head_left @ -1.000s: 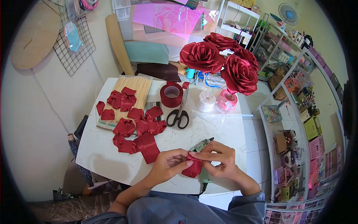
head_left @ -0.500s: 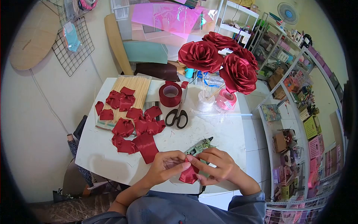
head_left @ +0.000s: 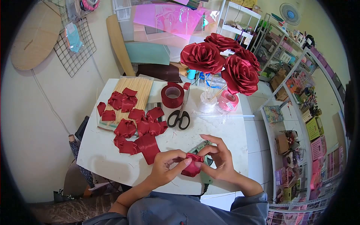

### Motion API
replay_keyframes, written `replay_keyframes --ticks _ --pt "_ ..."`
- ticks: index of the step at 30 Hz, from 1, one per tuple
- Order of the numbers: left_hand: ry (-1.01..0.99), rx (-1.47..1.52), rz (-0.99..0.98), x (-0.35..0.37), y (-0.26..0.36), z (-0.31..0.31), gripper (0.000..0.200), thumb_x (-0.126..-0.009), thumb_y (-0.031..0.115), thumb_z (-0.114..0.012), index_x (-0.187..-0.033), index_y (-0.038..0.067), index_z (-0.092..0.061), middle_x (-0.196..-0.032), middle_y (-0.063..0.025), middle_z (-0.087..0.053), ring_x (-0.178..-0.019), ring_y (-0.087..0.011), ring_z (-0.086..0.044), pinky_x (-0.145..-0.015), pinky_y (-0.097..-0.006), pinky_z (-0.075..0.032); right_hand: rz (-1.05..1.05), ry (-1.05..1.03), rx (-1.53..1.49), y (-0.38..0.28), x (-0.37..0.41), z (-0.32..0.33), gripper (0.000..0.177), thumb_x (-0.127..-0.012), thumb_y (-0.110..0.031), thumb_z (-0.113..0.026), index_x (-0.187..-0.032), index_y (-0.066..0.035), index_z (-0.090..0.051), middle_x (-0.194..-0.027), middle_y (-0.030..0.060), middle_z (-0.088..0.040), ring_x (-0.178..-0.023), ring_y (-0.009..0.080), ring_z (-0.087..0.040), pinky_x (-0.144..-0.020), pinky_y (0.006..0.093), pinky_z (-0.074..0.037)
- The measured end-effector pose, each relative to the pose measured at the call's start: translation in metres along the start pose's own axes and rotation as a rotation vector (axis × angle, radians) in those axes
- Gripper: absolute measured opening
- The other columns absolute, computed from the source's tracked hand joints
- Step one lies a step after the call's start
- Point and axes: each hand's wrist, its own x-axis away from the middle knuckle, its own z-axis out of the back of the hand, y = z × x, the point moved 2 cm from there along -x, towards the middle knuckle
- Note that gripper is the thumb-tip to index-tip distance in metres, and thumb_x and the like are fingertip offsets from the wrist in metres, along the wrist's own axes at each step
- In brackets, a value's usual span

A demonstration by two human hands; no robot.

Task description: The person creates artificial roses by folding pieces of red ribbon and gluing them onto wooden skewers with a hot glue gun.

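Observation:
A piece of dark red satin ribbon (head_left: 191,169) is held above the front of the table, its upper edge folded over. My left hand (head_left: 168,165) pinches its left corner between thumb and fingers. On the other side, my right hand (head_left: 219,159) grips the upper right edge with thumb and index finger, its other fingers raised. Behind and under my right hand lies a green glue gun (head_left: 206,177), partly hidden. Loose red ribbon pieces (head_left: 148,148) lie left of my hands, several of them shaped like petals. Black-handled scissors (head_left: 179,120) rest farther back.
A roll of red ribbon (head_left: 172,95) stands behind the scissors. Bamboo sticks (head_left: 140,88) lie at the back left under some petals. Red ribbon roses (head_left: 203,57) on sticks rise from a white holder (head_left: 207,103), beside a pink roll (head_left: 228,100). Shelves (head_left: 288,97) line the right side.
The ribbon's top edge is now folded over and wider between my hands. My right hand has shifted, its fingers opening upward, uncovering more of the glue gun.

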Motion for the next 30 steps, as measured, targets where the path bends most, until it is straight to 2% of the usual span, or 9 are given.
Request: replay_keyframes --ticks 3,10,13,15,18,21,25,28,30 --pt "-0.034 -0.006 -0.021 -0.001 -0.004 0.002 0.011 -0.075 0.002 -0.059 -0.081 -0.006 -0.054 -0.076 -0.0059 -0.056 -0.070 -0.0073 -0.053 -0.066 -0.0222 -0.045 -0.007 -0.029 -0.022 0.001 0.001 -0.001 0.067 -0.070 0.009 -0.058 -0.127 -0.002 -0.025 -0.074 0.0049 -0.055 -0.071 0.0097 -0.049 -0.068 0.0219 -0.038" --pt "-0.204 -0.160 0.079 -0.003 0.003 0.003 0.010 -0.073 0.005 -0.063 -0.072 -0.003 -0.056 -0.068 -0.0047 -0.056 -0.067 -0.0078 -0.053 -0.063 -0.0214 -0.044 -0.246 -0.140 -0.175 -0.009 0.002 -0.001 0.073 -0.071 0.008 -0.058 -0.130 -0.006 -0.018 -0.076 0.0041 -0.054 -0.073 0.0091 -0.047 -0.070 0.0228 -0.037" --pt "-0.136 -0.166 0.103 -0.003 0.001 0.003 0.009 -0.073 0.004 -0.063 -0.068 -0.001 -0.057 -0.064 -0.0045 -0.056 -0.065 -0.0070 -0.053 -0.061 -0.0211 -0.042 -0.238 -0.144 -0.180 -0.008 0.002 0.000 0.073 -0.071 0.006 -0.060 -0.130 -0.006 -0.018 -0.079 0.0046 -0.054 -0.075 0.0099 -0.047 -0.072 0.0242 -0.037" --pt "0.041 -0.086 -0.035 -0.003 0.005 0.005 0.007 -0.074 0.001 -0.062 -0.068 -0.001 -0.058 -0.065 -0.0046 -0.056 -0.063 -0.0063 -0.052 -0.060 -0.0209 -0.041 -0.213 -0.134 -0.179 -0.006 0.000 0.002 0.073 -0.072 0.004 -0.061 -0.130 -0.006 -0.018 -0.081 0.0051 -0.054 -0.076 0.0106 -0.047 -0.074 0.0252 -0.036" --pt "0.192 -0.003 -0.006 -0.001 0.003 0.009 0.008 -0.074 0.000 -0.061 -0.067 -0.002 -0.057 -0.065 -0.0043 -0.057 -0.061 -0.0059 -0.050 -0.059 -0.0203 -0.039 -0.149 -0.068 -0.178 0.001 -0.001 0.006 0.072 -0.073 0.002 -0.061 -0.130 -0.007 -0.018 -0.086 0.0063 -0.054 -0.081 0.0121 -0.048 -0.076 0.0268 -0.036" --pt "0.228 0.031 -0.058 -0.001 0.000 0.010 0.007 -0.075 -0.001 -0.060 -0.068 -0.002 -0.057 -0.065 -0.0035 -0.056 -0.061 -0.0057 -0.049 -0.058 -0.0195 -0.037 -0.114 -0.003 -0.159 0.004 -0.002 0.008 0.071 -0.072 0.001 -0.062 -0.129 -0.007 -0.020 -0.089 0.0071 -0.054 -0.087 0.0134 -0.050 -0.076 0.0274 -0.036" --pt "0.288 0.062 -0.084 0.000 -0.001 0.009 0.006 -0.075 -0.002 -0.059 -0.069 -0.002 -0.057 -0.065 -0.0032 -0.055 -0.061 -0.0053 -0.047 -0.059 -0.0188 -0.036 -0.099 -0.030 -0.116 0.008 -0.001 0.001 0.074 -0.070 0.001 -0.065 -0.129 -0.007 -0.020 -0.086 0.0065 -0.055 -0.084 0.0123 -0.050 -0.073 0.0262 -0.038" --pt "0.266 0.022 -0.070 0.000 -0.001 0.008 0.007 -0.075 -0.001 -0.059 -0.069 -0.002 -0.057 -0.064 -0.0031 -0.055 -0.061 -0.0052 -0.048 -0.059 -0.0192 -0.037 -0.142 -0.065 -0.105 0.010 -0.001 -0.006 0.076 -0.067 0.001 -0.068 -0.128 -0.007 -0.023 -0.081 0.0050 -0.056 -0.079 0.0107 -0.050 -0.070 0.0241 -0.038" --pt "0.252 0.021 -0.058 0.000 -0.002 0.007 0.008 -0.075 -0.001 -0.059 -0.068 -0.002 -0.056 -0.063 -0.0028 -0.055 -0.060 -0.0052 -0.048 -0.058 -0.0196 -0.037 -0.270 -0.051 -0.173 0.011 -0.001 -0.009 0.073 -0.067 0.002 -0.068 -0.126 -0.008 -0.027 -0.074 0.0024 -0.056 -0.072 0.0085 -0.050 -0.068 0.0219 -0.038"
